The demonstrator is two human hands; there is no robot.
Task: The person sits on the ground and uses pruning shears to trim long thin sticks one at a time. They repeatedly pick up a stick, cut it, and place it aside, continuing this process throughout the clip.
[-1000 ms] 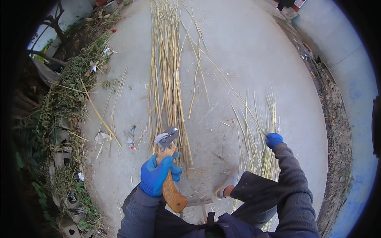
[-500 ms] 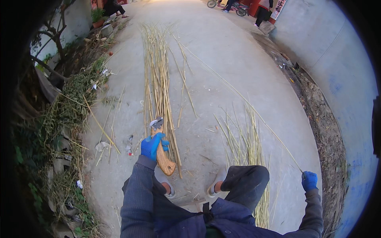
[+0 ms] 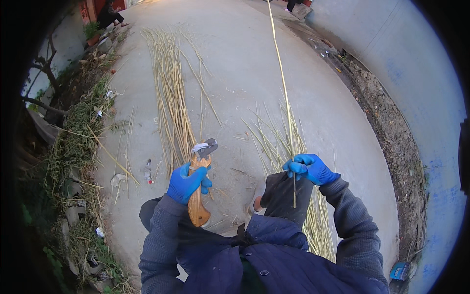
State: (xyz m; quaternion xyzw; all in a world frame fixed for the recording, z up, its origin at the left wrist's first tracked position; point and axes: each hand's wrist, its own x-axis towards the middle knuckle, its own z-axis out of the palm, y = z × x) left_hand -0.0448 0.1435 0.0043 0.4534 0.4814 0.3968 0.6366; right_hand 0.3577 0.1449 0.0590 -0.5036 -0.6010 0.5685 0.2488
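My left hand [image 3: 188, 182], in a blue glove, grips a tool with a curved wooden handle [image 3: 198, 203]. The tool's grey metal head [image 3: 205, 147], partly wrapped in something white, points away from me. Over my right knee, my gloved right hand [image 3: 312, 169] pinches a long pale cane stalk [image 3: 281, 68] near its lower end. That stalk runs up and away past the top of the picture, and its short darker end hangs below my fingers. Ahead on the left lies a bundle of yellowish stalks [image 3: 171, 93]. A second pile of thinner, greener stalks [image 3: 318, 223] passes beside and under my right leg.
Loose stalks [image 3: 208, 100] lie beside the left bundle. Weeds and rubble [image 3: 73, 157] line the left edge of the concrete [image 3: 230, 63]. A dirt strip [image 3: 387, 117] and pale wall [image 3: 416, 63] bound the right. Someone in dark clothes [image 3: 108, 17] sits far left.
My right hand has come in from the far right to above my knee, swinging the stalk from a slant to nearly upright. The tool stays in my left hand; the whole view has shifted.
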